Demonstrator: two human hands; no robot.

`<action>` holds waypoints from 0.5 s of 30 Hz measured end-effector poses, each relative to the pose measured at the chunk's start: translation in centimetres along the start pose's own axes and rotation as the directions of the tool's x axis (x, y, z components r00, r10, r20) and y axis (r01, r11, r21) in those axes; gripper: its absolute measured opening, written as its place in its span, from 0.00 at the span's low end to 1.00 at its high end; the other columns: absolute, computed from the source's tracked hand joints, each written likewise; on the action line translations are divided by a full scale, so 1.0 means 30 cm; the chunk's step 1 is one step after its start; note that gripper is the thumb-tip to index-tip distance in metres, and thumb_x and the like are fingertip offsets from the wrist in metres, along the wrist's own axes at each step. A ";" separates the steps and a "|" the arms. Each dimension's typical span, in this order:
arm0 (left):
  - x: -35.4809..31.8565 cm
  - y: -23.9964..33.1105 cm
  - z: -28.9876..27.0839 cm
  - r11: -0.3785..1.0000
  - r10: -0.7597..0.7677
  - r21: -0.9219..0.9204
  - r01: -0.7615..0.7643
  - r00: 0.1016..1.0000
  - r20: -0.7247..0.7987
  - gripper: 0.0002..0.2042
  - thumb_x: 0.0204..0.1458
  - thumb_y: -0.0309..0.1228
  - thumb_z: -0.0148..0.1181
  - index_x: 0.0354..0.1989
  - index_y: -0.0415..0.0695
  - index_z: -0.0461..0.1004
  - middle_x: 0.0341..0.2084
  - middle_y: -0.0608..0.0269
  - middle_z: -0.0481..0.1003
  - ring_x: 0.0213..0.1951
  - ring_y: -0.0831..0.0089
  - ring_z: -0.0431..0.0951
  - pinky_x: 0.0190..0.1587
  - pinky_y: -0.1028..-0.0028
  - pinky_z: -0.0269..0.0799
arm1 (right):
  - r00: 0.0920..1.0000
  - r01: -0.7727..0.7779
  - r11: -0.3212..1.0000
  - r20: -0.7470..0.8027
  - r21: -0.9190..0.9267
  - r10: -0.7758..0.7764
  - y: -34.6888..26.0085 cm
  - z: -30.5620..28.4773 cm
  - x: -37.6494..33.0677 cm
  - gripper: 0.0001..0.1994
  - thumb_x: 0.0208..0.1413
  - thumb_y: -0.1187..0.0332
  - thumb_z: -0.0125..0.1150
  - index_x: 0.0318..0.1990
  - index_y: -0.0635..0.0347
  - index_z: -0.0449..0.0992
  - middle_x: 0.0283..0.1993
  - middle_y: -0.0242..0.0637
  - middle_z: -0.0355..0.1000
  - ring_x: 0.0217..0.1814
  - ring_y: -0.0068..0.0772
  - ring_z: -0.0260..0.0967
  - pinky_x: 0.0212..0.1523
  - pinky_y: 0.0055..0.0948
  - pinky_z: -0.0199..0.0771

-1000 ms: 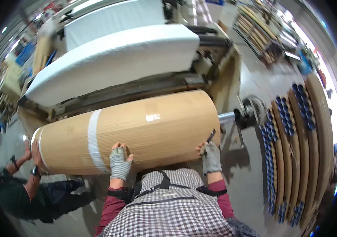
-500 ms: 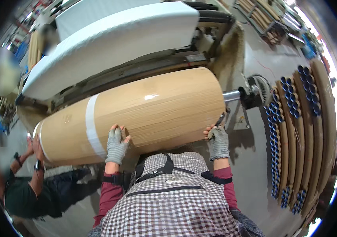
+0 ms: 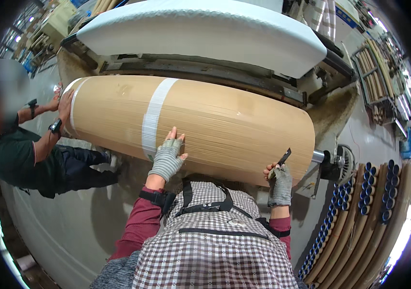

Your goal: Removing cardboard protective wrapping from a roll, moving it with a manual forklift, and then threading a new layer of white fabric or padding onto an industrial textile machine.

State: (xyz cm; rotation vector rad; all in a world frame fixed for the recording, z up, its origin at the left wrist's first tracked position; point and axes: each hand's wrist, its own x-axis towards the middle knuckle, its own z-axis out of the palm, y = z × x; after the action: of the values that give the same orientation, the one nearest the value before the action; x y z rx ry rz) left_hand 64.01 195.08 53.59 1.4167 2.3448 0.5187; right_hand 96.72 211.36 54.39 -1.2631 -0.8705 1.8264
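Left hand point(image 3: 168, 159) is flat and open, pressed on the big brown roll point(image 3: 215, 123) just right of its white tape band point(image 3: 153, 115). Right hand point(image 3: 279, 183) is closed around a small dark blade point(image 3: 283, 157) at the roll's near right end.

— Any packages here?
— One: a big brown-wrapped roll point(image 3: 205, 125), lying crosswise just beyond the left hand's fingertips point(image 3: 174, 137).
— Labels?
— A white tape band point(image 3: 153, 115) circles it, just left of those fingers. No signs or screens.

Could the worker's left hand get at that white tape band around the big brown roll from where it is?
Probably yes: the left hand lies flat on the brown roll right beside the white tape band, with nothing between them.
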 end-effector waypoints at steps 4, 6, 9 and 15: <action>-0.001 0.019 -0.014 0.999 0.015 0.038 -0.014 1.000 -0.021 0.29 0.40 0.36 0.59 0.55 0.50 0.59 0.61 0.55 0.45 0.61 0.62 0.49 0.54 0.58 0.53 | 0.998 0.006 0.994 0.057 -0.110 0.000 -0.002 0.052 0.001 0.12 0.55 0.64 0.48 0.35 0.66 0.67 0.29 0.42 0.69 0.26 0.35 0.71 0.22 0.24 0.69; 0.000 0.031 -0.026 0.990 0.036 0.138 -0.032 0.999 -0.029 0.25 0.40 0.34 0.58 0.51 0.49 0.63 0.58 0.54 0.52 0.58 0.61 0.55 0.53 0.57 0.54 | 0.996 -0.016 0.997 0.083 -0.078 0.022 0.002 0.061 0.005 0.10 0.55 0.65 0.49 0.34 0.65 0.67 0.28 0.43 0.70 0.26 0.34 0.71 0.22 0.24 0.69; 0.003 0.058 -0.049 0.979 0.190 0.115 -0.166 0.950 -0.247 0.19 0.40 0.27 0.56 0.45 0.47 0.67 0.50 0.53 0.61 0.50 0.58 0.63 0.48 0.62 0.61 | 0.996 -0.005 0.980 0.084 -0.198 0.022 -0.007 0.082 0.000 0.09 0.54 0.67 0.50 0.33 0.65 0.68 0.29 0.42 0.70 0.26 0.34 0.71 0.22 0.23 0.69; -0.061 0.270 -0.269 0.736 0.091 -0.613 -0.289 0.939 -0.332 0.15 0.42 0.20 0.51 0.41 0.43 0.68 0.44 0.56 0.67 0.46 0.63 0.68 0.43 0.69 0.66 | 0.994 -0.062 0.972 0.076 -0.226 0.081 0.001 0.097 -0.005 0.08 0.53 0.67 0.51 0.34 0.62 0.67 0.28 0.39 0.69 0.25 0.32 0.70 0.23 0.24 0.70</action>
State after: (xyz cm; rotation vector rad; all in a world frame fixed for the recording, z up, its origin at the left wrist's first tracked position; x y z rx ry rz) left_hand 67.18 195.91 64.68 1.2825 1.8776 1.5260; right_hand 93.98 210.86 55.26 -1.3792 -1.1162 1.8905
